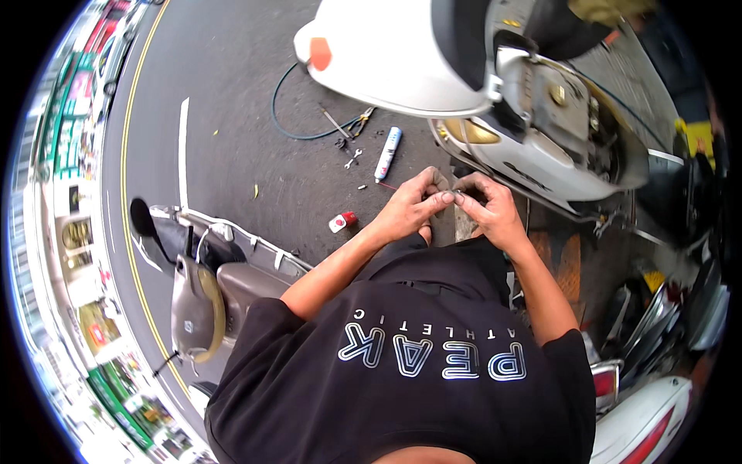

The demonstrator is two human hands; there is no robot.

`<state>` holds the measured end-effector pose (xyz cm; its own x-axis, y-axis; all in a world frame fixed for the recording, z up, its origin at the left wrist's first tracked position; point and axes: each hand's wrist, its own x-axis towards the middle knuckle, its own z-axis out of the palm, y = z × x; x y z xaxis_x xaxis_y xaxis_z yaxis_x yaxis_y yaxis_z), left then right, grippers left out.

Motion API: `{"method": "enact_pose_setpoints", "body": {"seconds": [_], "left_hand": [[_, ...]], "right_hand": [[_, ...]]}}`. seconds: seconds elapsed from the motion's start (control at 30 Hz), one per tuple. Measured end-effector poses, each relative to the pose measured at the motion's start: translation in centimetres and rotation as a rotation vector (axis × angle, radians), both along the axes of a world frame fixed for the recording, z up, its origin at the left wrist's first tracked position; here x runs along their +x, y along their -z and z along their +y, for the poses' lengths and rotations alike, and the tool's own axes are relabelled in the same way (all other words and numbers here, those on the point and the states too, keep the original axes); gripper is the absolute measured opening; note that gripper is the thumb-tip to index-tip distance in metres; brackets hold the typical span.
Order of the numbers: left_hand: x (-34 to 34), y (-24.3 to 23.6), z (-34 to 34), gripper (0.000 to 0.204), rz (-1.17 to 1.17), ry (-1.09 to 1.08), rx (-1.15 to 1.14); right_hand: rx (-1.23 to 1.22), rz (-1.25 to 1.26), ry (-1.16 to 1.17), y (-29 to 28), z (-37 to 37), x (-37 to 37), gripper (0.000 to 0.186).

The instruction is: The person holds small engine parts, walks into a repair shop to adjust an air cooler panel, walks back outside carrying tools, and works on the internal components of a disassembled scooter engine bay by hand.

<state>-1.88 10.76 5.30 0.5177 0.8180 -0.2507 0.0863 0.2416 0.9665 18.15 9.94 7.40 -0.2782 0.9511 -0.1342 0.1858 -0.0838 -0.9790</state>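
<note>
your left hand (420,203) and right hand (489,207) pinch a small dark piece (456,192) between their fingertips; a white-and-blue spray can (389,155) lies ahead and left of them.

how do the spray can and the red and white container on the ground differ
The spray can is long and slim; the red and white container is shorter and squatter. The can is white and blue, without the container's large red area. Both rest on the dark asphalt.
</note>
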Motion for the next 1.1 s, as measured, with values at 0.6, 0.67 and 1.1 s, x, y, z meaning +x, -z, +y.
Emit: {"method": "enact_pose_setpoints", "body": {"seconds": [0.6, 0.67, 1.1], "left_hand": [[-11.8, 2.1, -8.3, 0.03, 0.056, -0.83, -0.144], [-12.2, 1.6, -8.0, 0.029, 0.003, -0.858, -0.197], [-17.5, 4.7, -7.6, 0.024, -0.106, -1.121, -0.263]], "right_hand": [[0.22, -0.004, -0.772, 3.4, 5.7, -17.1, 0.018], [0.18, -0.008, -0.831, 3.7, 6.4, -18.0, 0.02], [-0.536, -0.154, -0.795, 12.9, 11.4, -23.6, 0.021]]}}
